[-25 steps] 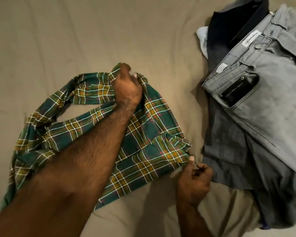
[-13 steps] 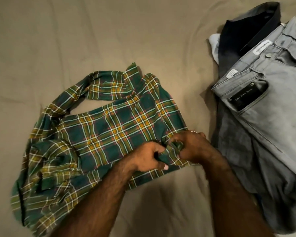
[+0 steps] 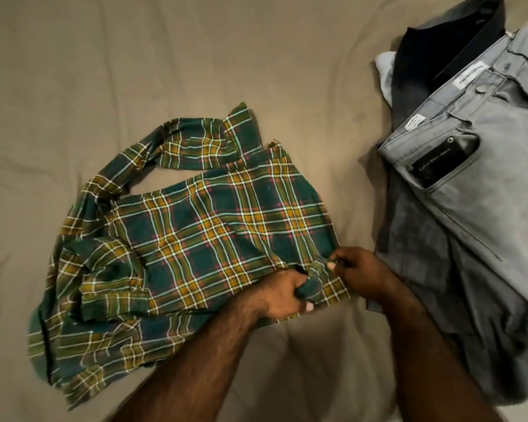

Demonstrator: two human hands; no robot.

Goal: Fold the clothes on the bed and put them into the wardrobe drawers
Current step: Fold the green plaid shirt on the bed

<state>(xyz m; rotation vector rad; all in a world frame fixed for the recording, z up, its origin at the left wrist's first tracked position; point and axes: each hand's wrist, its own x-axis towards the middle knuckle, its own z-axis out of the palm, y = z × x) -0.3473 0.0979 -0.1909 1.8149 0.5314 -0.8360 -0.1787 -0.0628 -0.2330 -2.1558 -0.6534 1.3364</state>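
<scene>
The left hand is gripping a bunched corner of the plaid shirt, and the right hand, just beside it, is pinching the same corner. The shirt is lying spread on the bed, stretching away leftward from both hands; grey jeans are lying right of the right hand.

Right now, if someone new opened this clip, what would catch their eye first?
The green and yellow plaid shirt, spread rumpled across the middle of the tan bedsheet, stands out most. At its near right corner the left hand and right hand both pinch the fabric. To the right lies a pile of clothes topped by grey jeans with a dark label on the back pocket.
</scene>
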